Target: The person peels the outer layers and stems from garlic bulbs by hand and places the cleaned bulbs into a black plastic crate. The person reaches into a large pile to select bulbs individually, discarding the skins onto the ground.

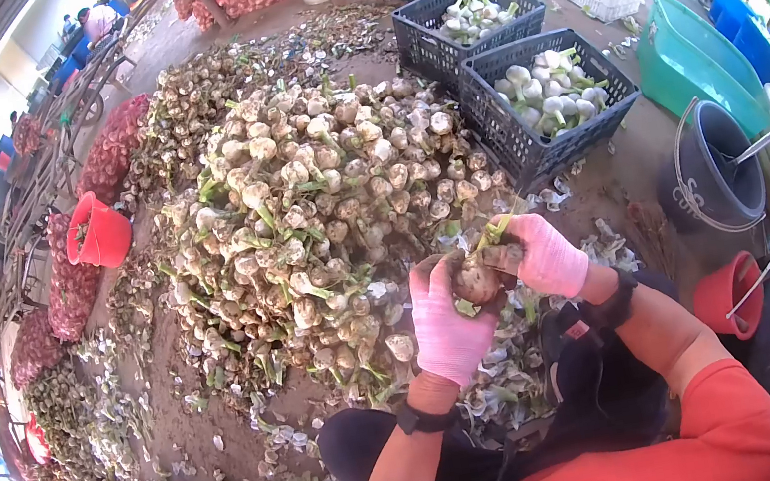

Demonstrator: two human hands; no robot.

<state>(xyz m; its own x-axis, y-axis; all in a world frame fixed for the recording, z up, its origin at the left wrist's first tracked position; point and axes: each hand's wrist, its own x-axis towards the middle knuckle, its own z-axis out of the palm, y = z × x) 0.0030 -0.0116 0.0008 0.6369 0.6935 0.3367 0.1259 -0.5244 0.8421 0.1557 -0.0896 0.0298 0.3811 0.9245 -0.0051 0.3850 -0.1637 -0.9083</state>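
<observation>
Left hand (pixel 453 322), right hand (pixel 551 256): fingers clamped on bulb (pixel 475 283) | Risk: bulb may drop | Cause: slack left grip

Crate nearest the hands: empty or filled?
Partly filled: pale bulbs lie inside the crate, with some bare inner wall showing above them.

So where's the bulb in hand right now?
Head view, just right of and below centre: the bulb is held between the left hand and right hand, by the lower right edge of the pile.
</observation>
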